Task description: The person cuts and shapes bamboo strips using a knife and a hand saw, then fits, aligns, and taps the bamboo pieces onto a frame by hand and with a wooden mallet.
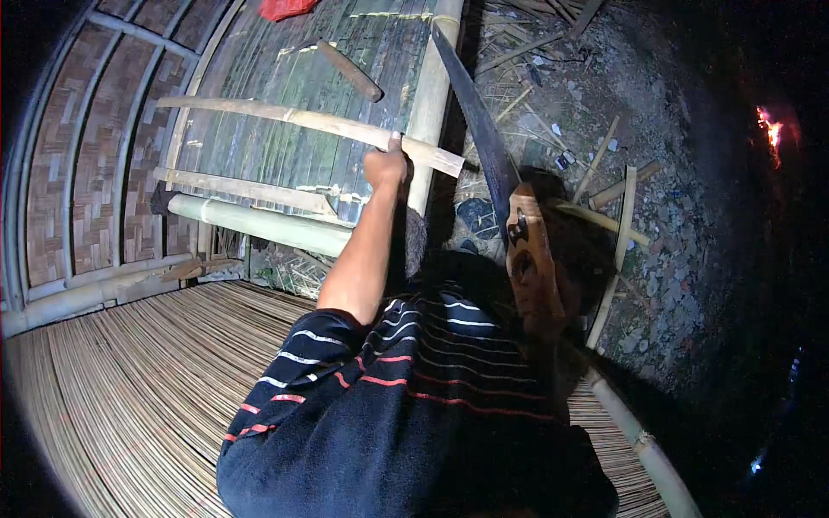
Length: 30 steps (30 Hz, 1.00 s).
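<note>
My left hand [386,164] is closed on a long, flat bamboo strip [332,126], its thumb lying along the top. The strip crosses the slatted bamboo platform [259,78], and its pale right end [445,161] sticks out past the platform's edge pole. Right of that end is a handsaw with a long dark blade [479,112], pointing away from me, and a wooden handle [527,233]. Deep shadow surrounds the lower handle, so my right hand and its fingers cannot be made out. The blade appears apart from the strip.
On the platform lie a short round stick [350,71] and a red item [287,8]. Another strip [246,190] rests near a thick bamboo pole [259,226]. A woven wall [82,138] stands left. Bamboo scraps [613,186] litter the ground; a fire [768,134] glows far right.
</note>
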Tool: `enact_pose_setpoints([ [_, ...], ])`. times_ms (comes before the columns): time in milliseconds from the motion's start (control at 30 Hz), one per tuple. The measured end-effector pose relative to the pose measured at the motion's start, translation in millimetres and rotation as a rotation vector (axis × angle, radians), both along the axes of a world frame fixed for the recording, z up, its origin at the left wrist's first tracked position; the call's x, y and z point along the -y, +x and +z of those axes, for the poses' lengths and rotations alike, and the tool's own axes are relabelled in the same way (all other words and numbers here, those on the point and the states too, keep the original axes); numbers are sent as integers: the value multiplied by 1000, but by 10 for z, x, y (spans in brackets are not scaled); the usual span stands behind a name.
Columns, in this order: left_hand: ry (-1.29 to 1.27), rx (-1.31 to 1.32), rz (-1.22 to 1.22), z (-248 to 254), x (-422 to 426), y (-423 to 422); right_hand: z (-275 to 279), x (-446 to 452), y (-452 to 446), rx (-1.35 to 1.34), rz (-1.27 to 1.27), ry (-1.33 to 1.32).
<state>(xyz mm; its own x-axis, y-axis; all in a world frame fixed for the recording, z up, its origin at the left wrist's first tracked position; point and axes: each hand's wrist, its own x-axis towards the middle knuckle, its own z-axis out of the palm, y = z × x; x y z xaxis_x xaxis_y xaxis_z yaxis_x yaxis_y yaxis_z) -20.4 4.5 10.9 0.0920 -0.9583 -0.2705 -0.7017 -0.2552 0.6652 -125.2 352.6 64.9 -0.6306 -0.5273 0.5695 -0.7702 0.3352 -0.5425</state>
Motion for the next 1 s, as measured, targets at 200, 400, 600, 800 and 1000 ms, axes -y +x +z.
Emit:
enact_pose_setpoints([
  [200,-55,69,-158,0,97,257,-21,-4,-4,4,-7,-3],
  [400,-661,302,-824,441,134,384,-24,11,14,1,-31,4],
  [600,-573,246,-1059,268,383,446,-50,12,35,-2,-46,16],
  [800,-604,96,-1065,104,521,494,-67,17,34,-9,-48,21],
  [1000,-504,-39,-1020,70,578,493,-100,18,11,-24,-29,31],
])
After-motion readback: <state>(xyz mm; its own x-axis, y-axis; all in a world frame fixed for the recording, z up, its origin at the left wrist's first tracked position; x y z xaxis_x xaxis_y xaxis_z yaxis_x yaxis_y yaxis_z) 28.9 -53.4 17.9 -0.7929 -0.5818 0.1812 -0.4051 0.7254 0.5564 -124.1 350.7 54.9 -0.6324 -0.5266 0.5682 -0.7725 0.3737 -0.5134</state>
